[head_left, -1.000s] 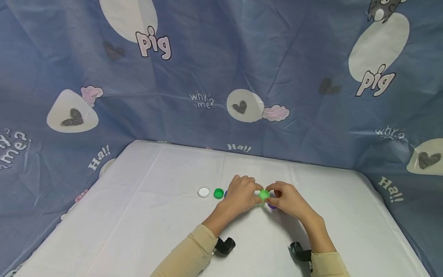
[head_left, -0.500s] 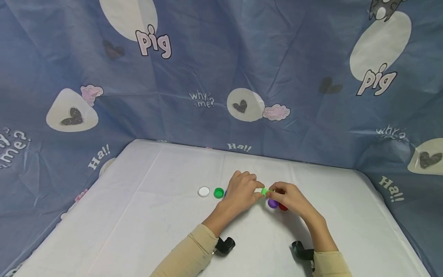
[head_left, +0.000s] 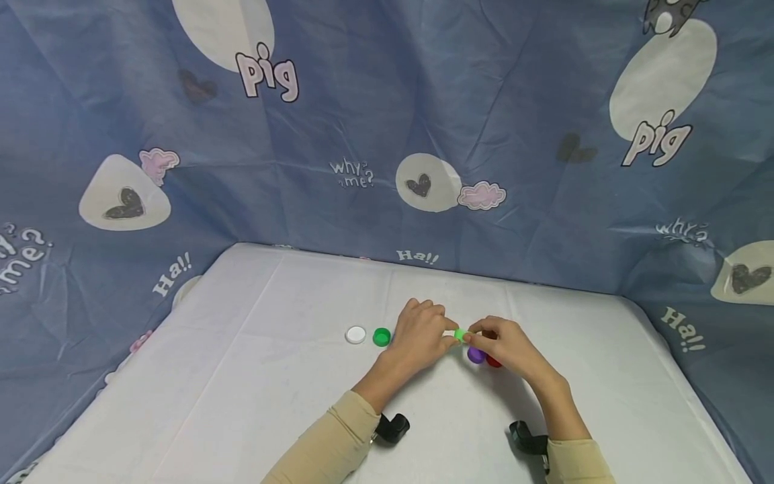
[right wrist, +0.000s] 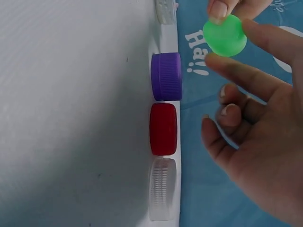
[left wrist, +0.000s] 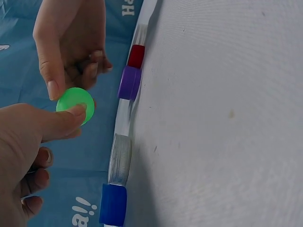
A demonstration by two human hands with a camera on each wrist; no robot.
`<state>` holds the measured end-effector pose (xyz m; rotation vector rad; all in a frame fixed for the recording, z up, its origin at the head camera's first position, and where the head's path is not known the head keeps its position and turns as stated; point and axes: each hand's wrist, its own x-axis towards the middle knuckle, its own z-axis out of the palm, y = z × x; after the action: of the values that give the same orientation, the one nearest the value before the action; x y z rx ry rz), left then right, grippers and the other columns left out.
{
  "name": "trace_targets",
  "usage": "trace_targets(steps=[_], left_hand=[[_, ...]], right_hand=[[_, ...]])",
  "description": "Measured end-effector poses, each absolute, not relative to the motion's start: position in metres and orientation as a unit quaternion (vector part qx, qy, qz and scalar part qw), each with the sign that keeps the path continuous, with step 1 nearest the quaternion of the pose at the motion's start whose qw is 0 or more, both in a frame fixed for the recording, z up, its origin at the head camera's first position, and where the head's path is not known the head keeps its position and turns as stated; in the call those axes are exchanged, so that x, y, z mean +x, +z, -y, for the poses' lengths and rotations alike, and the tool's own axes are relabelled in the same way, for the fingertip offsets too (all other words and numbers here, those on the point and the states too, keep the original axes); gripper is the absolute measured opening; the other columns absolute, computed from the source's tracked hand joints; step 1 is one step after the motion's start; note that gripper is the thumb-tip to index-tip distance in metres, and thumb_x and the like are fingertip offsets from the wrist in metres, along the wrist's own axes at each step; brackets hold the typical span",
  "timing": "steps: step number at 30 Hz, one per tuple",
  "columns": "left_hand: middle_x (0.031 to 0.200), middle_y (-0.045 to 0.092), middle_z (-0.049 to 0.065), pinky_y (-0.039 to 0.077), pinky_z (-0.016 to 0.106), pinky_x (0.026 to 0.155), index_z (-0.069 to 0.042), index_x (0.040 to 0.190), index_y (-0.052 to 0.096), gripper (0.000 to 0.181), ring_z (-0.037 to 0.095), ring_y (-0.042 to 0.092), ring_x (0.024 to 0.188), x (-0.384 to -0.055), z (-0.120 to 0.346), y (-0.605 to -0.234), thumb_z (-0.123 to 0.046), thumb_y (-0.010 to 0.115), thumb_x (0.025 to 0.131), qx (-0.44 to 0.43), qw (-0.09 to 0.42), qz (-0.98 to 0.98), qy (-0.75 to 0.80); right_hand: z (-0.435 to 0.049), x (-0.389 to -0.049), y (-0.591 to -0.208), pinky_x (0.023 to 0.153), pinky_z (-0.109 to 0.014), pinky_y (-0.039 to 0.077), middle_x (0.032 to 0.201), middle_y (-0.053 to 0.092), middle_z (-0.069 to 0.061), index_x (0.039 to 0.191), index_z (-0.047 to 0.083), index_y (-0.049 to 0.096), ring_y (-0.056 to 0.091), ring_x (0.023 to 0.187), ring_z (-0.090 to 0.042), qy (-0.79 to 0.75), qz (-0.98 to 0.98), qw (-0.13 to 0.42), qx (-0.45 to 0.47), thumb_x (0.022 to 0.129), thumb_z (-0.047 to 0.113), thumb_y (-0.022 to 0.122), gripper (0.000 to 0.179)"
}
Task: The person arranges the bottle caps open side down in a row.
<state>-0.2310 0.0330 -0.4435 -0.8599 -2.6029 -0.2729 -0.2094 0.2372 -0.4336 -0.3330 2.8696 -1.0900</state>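
Observation:
Between my two hands a light green bottle cap (head_left: 459, 335) is held up above the table. My left hand (head_left: 418, 336) pinches it, the thumb lying across its face in the left wrist view. Thumb and forefinger of my right hand (head_left: 509, 348) grip its rim from the other side, while the remaining fingers curl loosely in the right wrist view. Below stand a purple cap (right wrist: 166, 76), a red cap (right wrist: 163, 129) and a clear cap (right wrist: 162, 189) in a row. Another clear cap (left wrist: 120, 160) and a blue cap (left wrist: 113, 205) sit nearer my left hand, which hides them in the head view.
A white cap (head_left: 355, 335) and a dark green cap (head_left: 381, 337) lie left of my left hand. White cloth (head_left: 272, 376) covers the table. Blue printed fabric (head_left: 363, 134) rises behind it and along both sides. Black wrist cameras (head_left: 393, 429) hang below both sleeves.
The light green cap was turned face-up toward the head camera and now stands tilted, slightly higher. My right hand shifted a little, uncovering the purple and red caps.

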Motion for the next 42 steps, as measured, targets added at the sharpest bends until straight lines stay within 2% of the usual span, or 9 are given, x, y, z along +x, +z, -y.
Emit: trace_targets(steps=[4, 8, 22, 29, 34, 42], left_hand=[[0.082, 0.065, -0.013, 0.035, 0.027, 0.073, -0.035, 0.108, 0.077, 0.030, 0.009, 0.054, 0.075, -0.2319, -0.0314, -0.4437, -0.052, 0.071, 0.085, -0.298, 0.185, 0.931, -0.100], [0.084, 0.066, -0.013, 0.035, 0.027, 0.074, -0.035, 0.109, 0.077, 0.029, 0.009, 0.056, 0.077, -0.2321, -0.0305, -0.4435, -0.051, 0.070, 0.086, -0.296, 0.181, 0.932, -0.106], [0.084, 0.067, -0.012, 0.035, 0.026, 0.073, -0.032, 0.108, 0.078, 0.030, 0.009, 0.056, 0.076, -0.2331, -0.0322, -0.4470, -0.052, 0.071, 0.085, -0.293, 0.160, 0.934, -0.125], [0.090, 0.069, -0.012, 0.035, 0.027, 0.073, -0.035, 0.116, 0.074, 0.042, 0.010, 0.057, 0.078, -0.2320, -0.0325, -0.4468, -0.055, 0.076, 0.079, -0.296, 0.174, 0.932, -0.112], [0.087, 0.066, -0.014, 0.034, 0.026, 0.073, -0.038, 0.116, 0.073, 0.037, 0.009, 0.054, 0.075, -0.2313, -0.0325, -0.4468, -0.052, 0.074, 0.081, -0.309, 0.202, 0.923, -0.111], [0.079, 0.061, -0.015, 0.033, 0.025, 0.072, -0.041, 0.115, 0.073, 0.035, 0.008, 0.047, 0.072, -0.2317, -0.0337, -0.4471, -0.053, 0.073, 0.083, -0.324, 0.205, 0.917, -0.108]], right_hand=[[-0.2364, -0.2101, -0.4332, 0.066, -0.027, 0.043, 0.082, 0.062, 0.002, 0.096, 0.017, 0.076, 0.052, 0.075, -0.013, -0.353, -0.927, -0.021, -0.124, 0.085, 0.029, 0.077, 0.017], [-0.2364, -0.2099, -0.4330, 0.060, -0.026, 0.039, 0.073, 0.052, 0.002, 0.095, 0.015, 0.076, 0.047, 0.069, -0.013, -0.355, -0.923, -0.044, -0.141, 0.080, 0.019, 0.081, 0.016], [-0.2366, -0.2102, -0.4355, 0.056, -0.023, 0.038, 0.070, 0.049, 0.004, 0.094, 0.009, 0.078, 0.044, 0.065, -0.010, -0.337, -0.924, -0.065, -0.168, 0.082, 0.011, 0.079, 0.013], [-0.2376, -0.2091, -0.4347, 0.064, -0.025, 0.043, 0.078, 0.058, 0.002, 0.092, 0.009, 0.077, 0.050, 0.073, -0.013, -0.362, -0.921, -0.031, -0.137, 0.084, 0.017, 0.076, 0.011], [-0.2411, -0.2097, -0.4348, 0.073, -0.029, 0.048, 0.088, 0.067, -0.001, 0.091, 0.011, 0.076, 0.058, 0.080, -0.016, -0.388, -0.915, 0.014, -0.108, 0.089, 0.024, 0.071, 0.015], [-0.2451, -0.2104, -0.4340, 0.077, -0.033, 0.047, 0.093, 0.069, -0.005, 0.093, 0.010, 0.076, 0.059, 0.084, -0.017, -0.409, -0.907, 0.046, -0.086, 0.092, 0.026, 0.066, 0.020]])
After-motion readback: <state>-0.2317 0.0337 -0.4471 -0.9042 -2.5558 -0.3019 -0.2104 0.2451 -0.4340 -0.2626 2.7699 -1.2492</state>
